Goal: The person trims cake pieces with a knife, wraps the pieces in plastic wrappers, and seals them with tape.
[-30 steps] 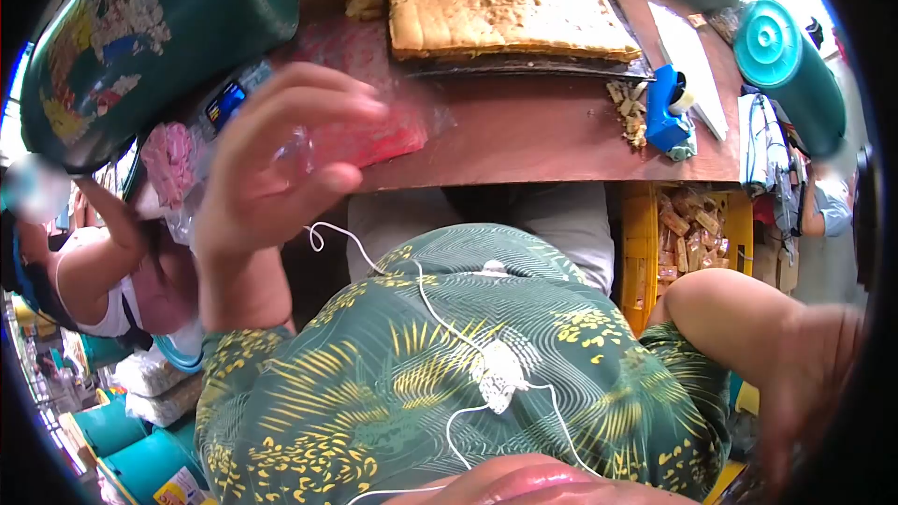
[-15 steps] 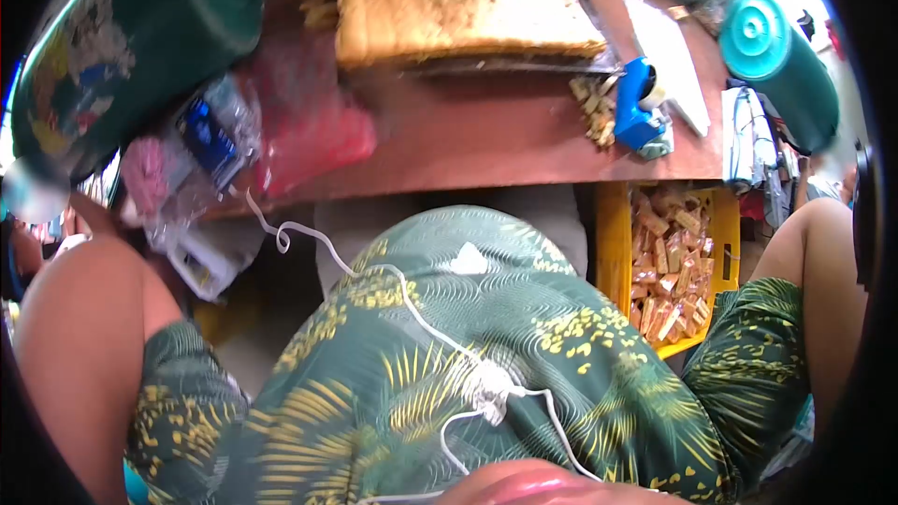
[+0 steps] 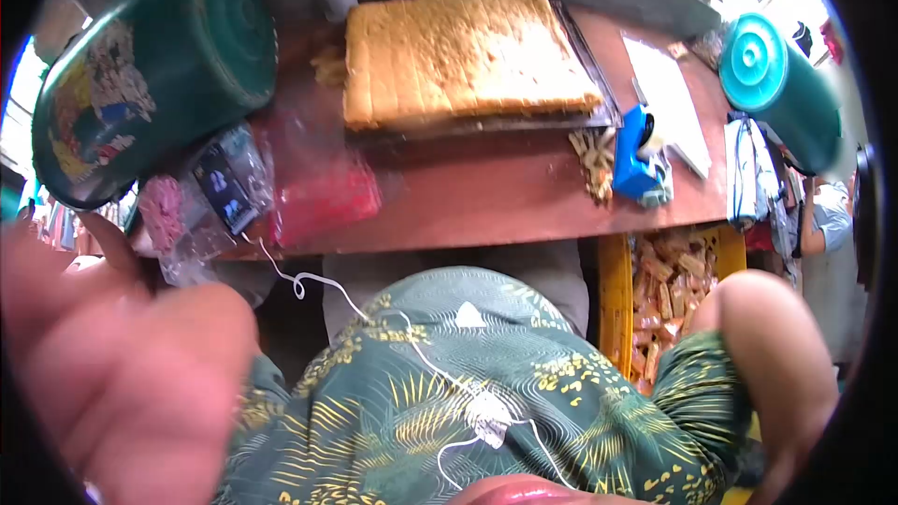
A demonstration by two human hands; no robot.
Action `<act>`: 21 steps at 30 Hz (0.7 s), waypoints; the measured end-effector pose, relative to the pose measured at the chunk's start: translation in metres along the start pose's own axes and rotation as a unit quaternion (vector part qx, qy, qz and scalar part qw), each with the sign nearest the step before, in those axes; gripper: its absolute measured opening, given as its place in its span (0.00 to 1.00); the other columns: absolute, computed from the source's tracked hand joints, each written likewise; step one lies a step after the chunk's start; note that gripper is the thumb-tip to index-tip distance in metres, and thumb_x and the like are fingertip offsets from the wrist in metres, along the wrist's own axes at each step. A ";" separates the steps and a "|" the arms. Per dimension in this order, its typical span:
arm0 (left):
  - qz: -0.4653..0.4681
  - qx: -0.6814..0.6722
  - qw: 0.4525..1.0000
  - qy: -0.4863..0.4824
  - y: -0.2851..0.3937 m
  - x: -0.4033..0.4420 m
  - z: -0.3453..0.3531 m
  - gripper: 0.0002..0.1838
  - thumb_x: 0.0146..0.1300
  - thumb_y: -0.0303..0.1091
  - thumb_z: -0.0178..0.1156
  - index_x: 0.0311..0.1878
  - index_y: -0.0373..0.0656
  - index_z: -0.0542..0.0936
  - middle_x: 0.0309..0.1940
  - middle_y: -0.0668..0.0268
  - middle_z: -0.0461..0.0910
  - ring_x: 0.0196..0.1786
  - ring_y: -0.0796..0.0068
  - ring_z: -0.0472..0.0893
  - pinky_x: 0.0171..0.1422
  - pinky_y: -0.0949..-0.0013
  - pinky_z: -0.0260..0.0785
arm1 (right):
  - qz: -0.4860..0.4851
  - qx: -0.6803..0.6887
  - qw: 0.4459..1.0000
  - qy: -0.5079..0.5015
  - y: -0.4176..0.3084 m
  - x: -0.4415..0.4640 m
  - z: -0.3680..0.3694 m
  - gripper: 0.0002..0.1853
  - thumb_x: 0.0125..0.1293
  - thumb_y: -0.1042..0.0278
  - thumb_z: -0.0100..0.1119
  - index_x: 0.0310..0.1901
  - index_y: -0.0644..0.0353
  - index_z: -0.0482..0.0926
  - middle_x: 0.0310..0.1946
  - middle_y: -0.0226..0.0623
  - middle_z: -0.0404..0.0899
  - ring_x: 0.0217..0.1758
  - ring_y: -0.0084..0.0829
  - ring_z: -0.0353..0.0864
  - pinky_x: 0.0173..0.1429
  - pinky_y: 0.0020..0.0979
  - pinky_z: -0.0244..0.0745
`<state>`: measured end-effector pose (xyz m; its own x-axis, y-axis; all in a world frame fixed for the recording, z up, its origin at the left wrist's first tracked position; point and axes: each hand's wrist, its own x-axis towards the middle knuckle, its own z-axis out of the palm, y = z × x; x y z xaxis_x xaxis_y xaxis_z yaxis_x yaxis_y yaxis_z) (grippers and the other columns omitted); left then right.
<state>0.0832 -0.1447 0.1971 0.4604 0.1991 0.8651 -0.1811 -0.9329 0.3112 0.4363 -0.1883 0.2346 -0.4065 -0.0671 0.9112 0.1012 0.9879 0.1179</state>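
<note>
My left hand (image 3: 122,383) is a large blur close to the camera at the lower left. Its fingers are too smeared to read, and whether it holds anything does not show. On the right side my right forearm (image 3: 790,393) hangs down from the bent elbow, with the hand itself out of sight. In front of me a big golden slab of sponge cake (image 3: 468,61), scored with lines, rests on a dark tray (image 3: 599,65) on the reddish-brown table (image 3: 477,178). Neither hand touches the cake.
A blue tape dispenser (image 3: 633,154) stands beside cake scraps (image 3: 596,164) and a white board (image 3: 669,98). Clear bags and red plastic packaging (image 3: 323,206) lie left. Green drums (image 3: 159,84) flank the table. A yellow crate (image 3: 615,299) holds wrapped pieces. A white cable (image 3: 327,281) crosses my shirt.
My left arm has swung up close to the camera. The right elbow has bent, with the forearm now pointing down. The view has tilted up, showing a white cup behind the cake.
</note>
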 end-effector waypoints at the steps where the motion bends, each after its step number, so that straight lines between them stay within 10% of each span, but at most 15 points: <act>1: -0.002 -0.006 1.000 0.001 0.000 -0.002 0.000 0.20 0.71 0.43 0.61 0.56 0.36 0.81 0.54 0.53 0.83 0.59 0.64 0.81 0.64 0.61 0.75 | 0.028 -0.029 0.999 0.031 0.004 -0.019 -0.002 0.12 0.74 0.66 0.55 0.53 0.61 0.81 0.53 0.38 0.81 0.51 0.27 0.81 0.54 0.30 0.76; 5: -0.029 -0.015 0.999 0.018 0.002 -0.016 -0.003 0.20 0.72 0.42 0.59 0.57 0.36 0.81 0.55 0.53 0.83 0.59 0.65 0.81 0.64 0.62 0.75 | 0.305 -0.162 0.923 0.167 0.048 -0.136 0.034 0.11 0.74 0.70 0.55 0.51 0.65 0.81 0.52 0.40 0.81 0.50 0.27 0.81 0.53 0.29 0.77; 8: -0.043 -0.025 0.998 0.030 0.000 -0.018 -0.005 0.19 0.73 0.41 0.58 0.57 0.36 0.81 0.55 0.53 0.83 0.59 0.66 0.81 0.64 0.63 0.75 | 0.651 0.090 0.713 0.243 0.067 -0.181 0.114 0.10 0.76 0.70 0.56 0.52 0.65 0.81 0.50 0.38 0.82 0.48 0.27 0.81 0.55 0.30 0.76; 15: -0.025 -0.023 0.999 0.027 0.000 -0.013 -0.013 0.18 0.75 0.39 0.55 0.58 0.37 0.81 0.56 0.54 0.83 0.60 0.68 0.81 0.64 0.65 0.75 | 0.494 0.271 0.800 -0.206 0.057 -0.204 0.226 0.19 0.67 0.71 0.66 0.59 0.59 0.81 0.58 0.48 0.78 0.63 0.46 0.78 0.69 0.42 0.73; 21: 0.046 0.021 0.997 0.057 0.023 -0.008 -0.032 0.17 0.77 0.38 0.53 0.59 0.38 0.81 0.57 0.54 0.83 0.61 0.69 0.81 0.65 0.66 0.75 | 0.413 -0.024 0.842 -0.346 0.091 -0.256 0.215 0.27 0.69 0.57 0.65 0.67 0.58 0.76 0.69 0.47 0.72 0.75 0.49 0.68 0.81 0.50 0.60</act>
<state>0.0470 -0.1585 0.2101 0.3406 0.1436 0.9292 -0.1796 -0.9601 0.2142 0.3546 -0.0516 -0.0729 -0.6096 0.7540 0.2444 0.6380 0.6498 -0.4132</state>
